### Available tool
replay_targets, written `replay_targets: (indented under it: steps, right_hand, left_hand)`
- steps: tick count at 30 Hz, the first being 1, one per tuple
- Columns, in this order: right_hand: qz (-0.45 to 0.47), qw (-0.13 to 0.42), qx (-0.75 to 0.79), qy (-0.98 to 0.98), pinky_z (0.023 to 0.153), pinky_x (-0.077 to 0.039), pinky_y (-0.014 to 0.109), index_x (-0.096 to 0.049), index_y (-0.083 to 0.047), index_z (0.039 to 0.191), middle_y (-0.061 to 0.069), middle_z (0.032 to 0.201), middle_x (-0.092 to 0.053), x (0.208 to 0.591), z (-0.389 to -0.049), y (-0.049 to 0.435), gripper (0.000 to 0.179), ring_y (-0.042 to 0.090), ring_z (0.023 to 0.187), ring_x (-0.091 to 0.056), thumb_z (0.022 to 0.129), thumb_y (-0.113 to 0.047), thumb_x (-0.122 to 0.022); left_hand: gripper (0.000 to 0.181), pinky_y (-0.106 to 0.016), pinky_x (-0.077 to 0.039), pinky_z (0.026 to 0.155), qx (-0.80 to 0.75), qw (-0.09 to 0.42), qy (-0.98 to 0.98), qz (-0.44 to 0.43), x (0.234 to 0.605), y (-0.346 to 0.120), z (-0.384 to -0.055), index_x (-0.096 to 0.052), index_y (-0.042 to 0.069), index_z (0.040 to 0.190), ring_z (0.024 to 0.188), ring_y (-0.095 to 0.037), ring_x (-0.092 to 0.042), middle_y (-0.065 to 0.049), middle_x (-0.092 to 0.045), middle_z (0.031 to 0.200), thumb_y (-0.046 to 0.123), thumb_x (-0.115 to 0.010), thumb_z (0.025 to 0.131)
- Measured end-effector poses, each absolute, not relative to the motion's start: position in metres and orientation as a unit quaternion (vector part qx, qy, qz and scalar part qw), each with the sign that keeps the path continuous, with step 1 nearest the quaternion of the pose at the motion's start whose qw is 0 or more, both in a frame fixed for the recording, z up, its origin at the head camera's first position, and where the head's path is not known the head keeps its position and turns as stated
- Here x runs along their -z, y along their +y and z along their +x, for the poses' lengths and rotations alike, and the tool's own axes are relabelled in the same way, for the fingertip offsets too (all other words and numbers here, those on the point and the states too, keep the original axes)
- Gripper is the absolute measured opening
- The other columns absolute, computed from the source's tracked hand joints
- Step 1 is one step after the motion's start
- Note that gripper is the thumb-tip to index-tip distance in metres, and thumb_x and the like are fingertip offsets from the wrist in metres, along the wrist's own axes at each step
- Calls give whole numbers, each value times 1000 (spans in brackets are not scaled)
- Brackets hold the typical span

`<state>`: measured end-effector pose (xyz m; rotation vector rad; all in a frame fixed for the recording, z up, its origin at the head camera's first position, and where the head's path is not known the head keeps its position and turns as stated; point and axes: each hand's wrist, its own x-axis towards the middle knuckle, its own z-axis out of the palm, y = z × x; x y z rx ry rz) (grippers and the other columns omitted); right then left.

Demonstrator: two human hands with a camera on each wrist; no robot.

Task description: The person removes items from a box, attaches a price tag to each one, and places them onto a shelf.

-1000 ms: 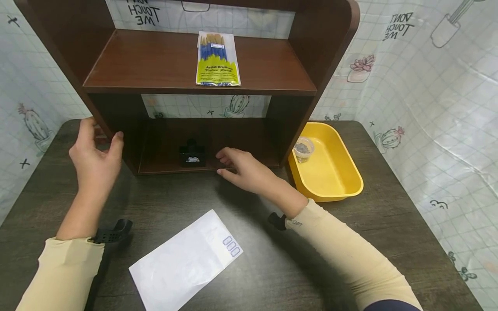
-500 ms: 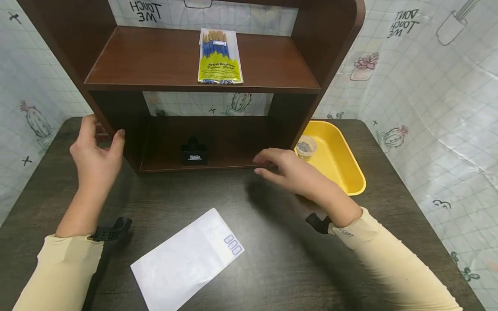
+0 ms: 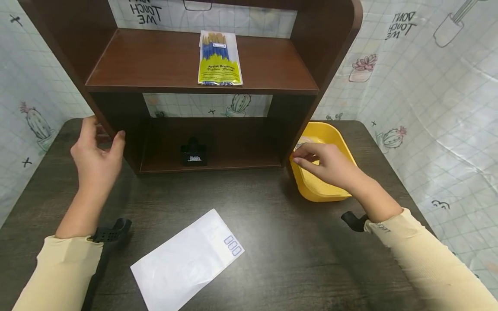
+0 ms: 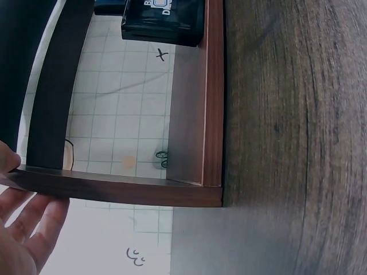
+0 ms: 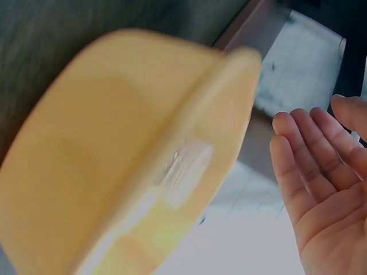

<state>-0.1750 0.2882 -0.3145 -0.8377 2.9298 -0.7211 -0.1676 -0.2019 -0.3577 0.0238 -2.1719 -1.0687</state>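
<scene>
My left hand (image 3: 97, 160) grips the left side panel of a dark brown wooden shelf (image 3: 155, 65). In the left wrist view the thumb lies on one face of the panel (image 4: 132, 192) and the fingers on the other. My right hand (image 3: 330, 164), holding nothing, is over the yellow plastic tub (image 3: 317, 195) at the shelf's right. Its fingers are slightly bent and apart from the tub's rim in the right wrist view. Inside the tub sits a small clear cup (image 5: 189, 172) of greyish bits, partly hidden behind the hand in the head view.
A pack of artist brushes (image 3: 219, 60) lies on the upper shelf board. On the lower board stands a small black bottle (image 3: 193, 153) with a label. A white envelope (image 3: 190, 259) lies slanted on the dark table (image 3: 264, 242).
My right hand has moved right, from in front of the lower shelf board to above the yellow tub. The left hand keeps its grip on the side panel.
</scene>
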Motion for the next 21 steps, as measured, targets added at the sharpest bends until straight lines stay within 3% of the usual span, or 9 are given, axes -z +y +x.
replay_targets:
  steps: [4, 9, 15, 21]
  right_hand:
    - [-232, -5, 223, 947, 83, -59, 30, -75, -6, 108, 8, 100, -78, 308, -187, 304, 11, 21, 92, -73, 100, -10, -69]
    - [-197, -5, 215, 957, 86, -60, 41, -74, -5, 109, 12, 102, -78, 307, -204, 315, 15, 27, 95, -73, 101, -16, -69]
    - [-155, 31, 207, 966, 93, -56, 53, -67, 2, 120, 22, 112, -74, 311, -226, 321, 30, 35, 104, -69, 101, -22, -69]
    - [-127, 67, 200, 969, 98, -53, 55, -61, 5, 129, 26, 121, -69, 311, -243, 320, 43, 39, 112, -65, 102, -28, -68]
  left_hand:
    - [35, -1, -36, 68, 410, 349, -842, 10, 358, -202, -167, -61, 1, 131, 86, 25, -47, -23, -73, 110, 16, -63, 99]
    - [35, -1, -35, 68, 408, 351, -843, 10, 358, -202, -167, -62, 2, 131, 87, 24, -46, -24, -73, 110, 16, -63, 99]
    - [36, -1, -36, 69, 409, 353, -841, 7, 358, -202, -167, -62, 2, 132, 87, 25, -47, -24, -73, 110, 17, -63, 99]
    - [35, 0, -36, 69, 411, 351, -841, 11, 358, -202, -167, -61, 2, 131, 87, 25, -47, -24, -73, 111, 17, -63, 99]
